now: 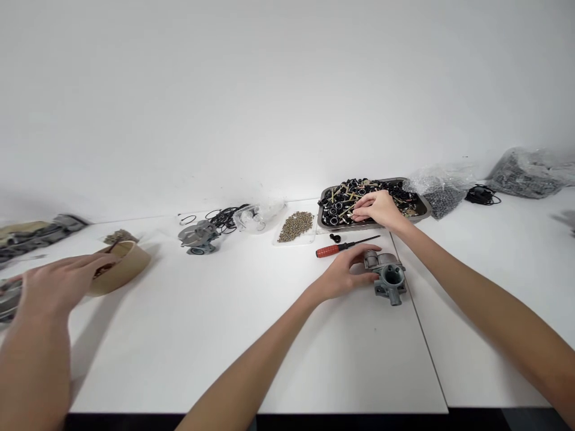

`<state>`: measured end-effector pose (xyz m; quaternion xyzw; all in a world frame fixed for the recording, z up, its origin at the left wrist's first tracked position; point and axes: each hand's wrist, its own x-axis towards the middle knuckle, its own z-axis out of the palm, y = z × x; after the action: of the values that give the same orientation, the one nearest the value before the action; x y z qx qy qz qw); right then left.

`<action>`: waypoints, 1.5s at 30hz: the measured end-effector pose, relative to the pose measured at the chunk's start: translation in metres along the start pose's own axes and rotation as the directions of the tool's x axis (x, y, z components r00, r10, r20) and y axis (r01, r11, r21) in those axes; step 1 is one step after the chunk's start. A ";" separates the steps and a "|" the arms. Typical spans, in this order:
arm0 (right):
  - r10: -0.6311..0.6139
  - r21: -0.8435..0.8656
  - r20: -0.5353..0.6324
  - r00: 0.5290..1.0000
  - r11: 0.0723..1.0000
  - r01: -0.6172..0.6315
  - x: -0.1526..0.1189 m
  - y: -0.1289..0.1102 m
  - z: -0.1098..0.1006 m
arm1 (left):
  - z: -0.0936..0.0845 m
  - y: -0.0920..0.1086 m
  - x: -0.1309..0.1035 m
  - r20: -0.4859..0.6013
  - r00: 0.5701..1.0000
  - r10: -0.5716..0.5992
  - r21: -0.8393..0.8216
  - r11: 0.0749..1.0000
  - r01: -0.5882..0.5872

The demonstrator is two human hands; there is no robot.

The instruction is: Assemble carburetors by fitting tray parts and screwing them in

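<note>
My left hand (344, 274) is wrapped round the left side of a grey metal carburetor body (390, 276) on the white table, its round opening facing me. Over the metal tray (424, 211) of mixed black and brass-coloured parts, my right hand (380, 209) reaches down with fingertips pinched together among the parts; what they hold, if anything, is too small to name. A screwdriver (330, 250) with a red handle lies just behind my left hand, with a small black part (335, 238) between it and the tray.
Small brass pieces (295, 227) lie on a clear sheet left of the tray. Farther left are a plastic bag (259, 216), black rings (227, 219) and another carburetor (198, 237). Another person's hand (60, 281) is at a beige bowl (130, 270). Bags of parts (442, 194) stand right.
</note>
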<state>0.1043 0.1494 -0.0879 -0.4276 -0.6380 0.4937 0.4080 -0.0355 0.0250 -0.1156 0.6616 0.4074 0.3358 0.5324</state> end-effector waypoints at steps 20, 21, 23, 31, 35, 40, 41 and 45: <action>-0.060 -0.045 0.218 0.974 0.996 0.071 -0.002 -0.023 -0.019 | -0.029 -0.019 0.007 -0.360 0.888 0.285 0.776 0.620 0.115; -0.072 -0.048 0.215 0.974 0.995 0.084 -0.002 -0.025 -0.022 | -0.025 -0.020 0.008 -0.327 0.907 0.265 0.797 0.593 0.114; -0.085 -0.049 0.196 0.977 0.994 0.096 -0.005 -0.030 -0.028 | -0.017 -0.023 0.011 -0.273 0.936 0.223 0.829 0.549 0.111; -0.053 -0.081 0.076 0.996 0.995 0.059 -0.049 -0.030 -0.057 | -0.008 -0.032 0.022 -0.221 0.958 0.183 0.814 0.576 0.078; -0.043 -0.046 -0.089 0.995 0.998 0.039 -0.073 -0.004 -0.068 | -0.010 -0.031 0.020 -0.273 0.936 0.222 0.785 0.614 0.083; -0.060 -0.018 -0.272 0.960 0.998 0.058 -0.083 0.021 -0.069 | -0.012 -0.027 0.021 -0.297 0.922 0.247 0.774 0.628 0.081; -0.063 -0.017 -0.286 0.956 0.998 0.060 -0.083 0.023 -0.068 | -0.012 -0.025 0.024 -0.281 0.928 0.247 0.780 0.622 0.070; -0.073 -0.015 -0.295 0.953 0.997 0.072 -0.086 0.021 -0.064 | -0.009 -0.019 0.042 -0.176 0.957 0.229 0.820 0.572 0.014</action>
<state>0.1933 0.0891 -0.1051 -0.4737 -0.5862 0.4074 0.5157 -0.0287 0.0682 -0.1319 0.8045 0.5411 0.2281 0.0888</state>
